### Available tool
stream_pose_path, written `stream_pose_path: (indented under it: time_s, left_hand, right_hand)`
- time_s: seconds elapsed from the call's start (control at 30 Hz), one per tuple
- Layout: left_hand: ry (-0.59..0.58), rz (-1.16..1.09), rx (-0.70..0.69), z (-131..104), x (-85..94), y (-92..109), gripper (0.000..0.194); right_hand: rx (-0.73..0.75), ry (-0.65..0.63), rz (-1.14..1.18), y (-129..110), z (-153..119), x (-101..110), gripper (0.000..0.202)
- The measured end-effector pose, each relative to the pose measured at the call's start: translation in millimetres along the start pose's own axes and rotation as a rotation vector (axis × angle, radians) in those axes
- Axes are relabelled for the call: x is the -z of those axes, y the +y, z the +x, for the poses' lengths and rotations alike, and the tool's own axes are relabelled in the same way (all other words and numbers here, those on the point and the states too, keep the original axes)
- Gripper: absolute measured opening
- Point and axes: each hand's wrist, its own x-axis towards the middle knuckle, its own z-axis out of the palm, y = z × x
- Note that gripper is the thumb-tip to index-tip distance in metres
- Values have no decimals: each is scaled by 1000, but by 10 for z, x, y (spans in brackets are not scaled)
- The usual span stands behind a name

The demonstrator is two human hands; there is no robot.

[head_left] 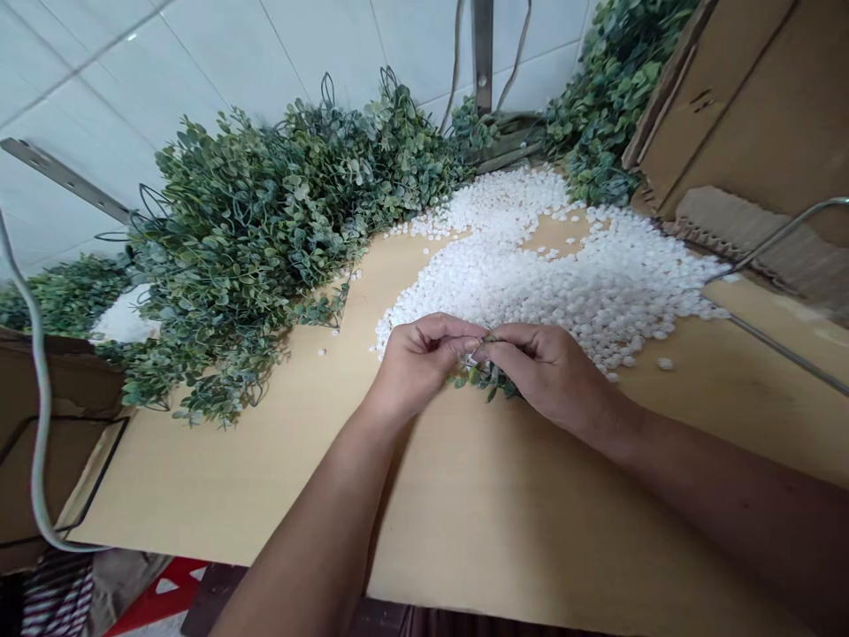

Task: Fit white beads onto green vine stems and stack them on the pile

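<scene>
Both of my hands meet over the wooden table, just in front of a spread of small white plastic pieces (517,283). My left hand (428,358) is closed, thumb and forefinger pinched together on something small that I cannot make out. Pinched in my right hand (547,363) is a sprig of artificial greenery (487,379), its small green leaves hanging below my fingers. The fingertips of both hands touch or nearly touch. To the left lies a large heap of similar artificial greenery (258,221).
Behind the table (218,478) rises a white tiled wall (218,53). A cardboard box (749,124) with a metal rod (783,234) stands at right, with more greenery (616,97) beside it. A pale cable (40,425) hangs at left near another box (59,469).
</scene>
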Motion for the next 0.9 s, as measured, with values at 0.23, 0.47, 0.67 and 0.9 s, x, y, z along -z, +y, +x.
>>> stream_pose_path:
  time_s: [0.23,0.47,0.67,0.9]
  left_hand:
    - [39,-146,104,2,-59,-57,3]
    - [71,-233,155,8,-65,-72,12]
    - [64,-228,150,-2,-62,-40,15]
    - [84,-119,62,7,0,59,23]
  right_hand:
    - [50,38,-26,29,-13,-3,25]
    - [66,1,4,61,-2,-1,27]
    - [61,-69,8,51,-5,27,27]
    - [60,-101,219,4,39,81,24]
